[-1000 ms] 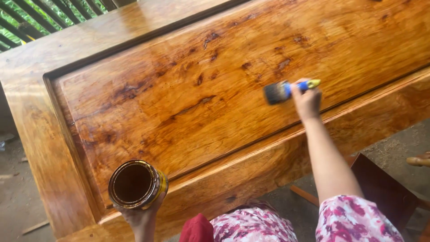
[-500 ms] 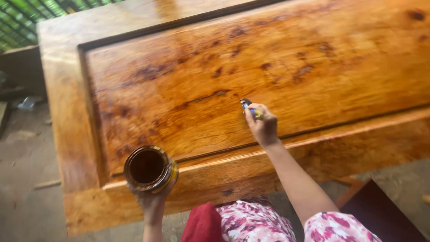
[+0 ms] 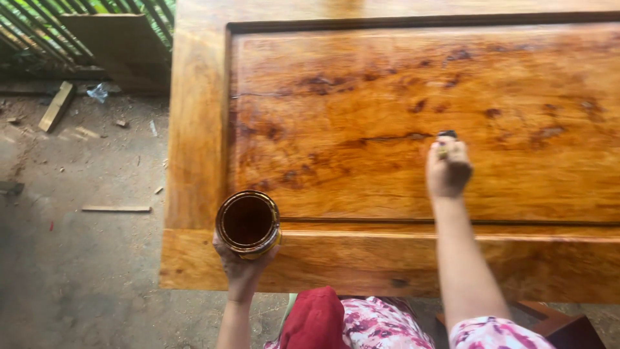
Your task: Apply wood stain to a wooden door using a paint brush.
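Observation:
My left hand point(image 3: 242, 270) holds an open round tin point(image 3: 248, 223) of dark brown liquid, upright, over the near left edge of a big glossy orange-brown wooden panel point(image 3: 361, 116). My right hand point(image 3: 447, 171) is closed around a small paintbrush point(image 3: 445, 137), its dark tip poking out past my fingers and resting on the recessed middle of the panel. The brush handle is mostly hidden in my fist. The wood looks wet and shiny, with dark knots and grain streaks.
The panel has a raised frame point(image 3: 194, 129) around it. To the left lies a dirt floor point(image 3: 77, 258) with wood scraps point(image 3: 116, 209) and a short block point(image 3: 56, 106). A slatted fence point(image 3: 39, 26) stands at the far left. A dark reddish stool point(image 3: 568, 329) is near my right knee.
My view has swung left along the panel. My right hand with the brush has moved left across the wood. The tin in my left hand stays at the near edge.

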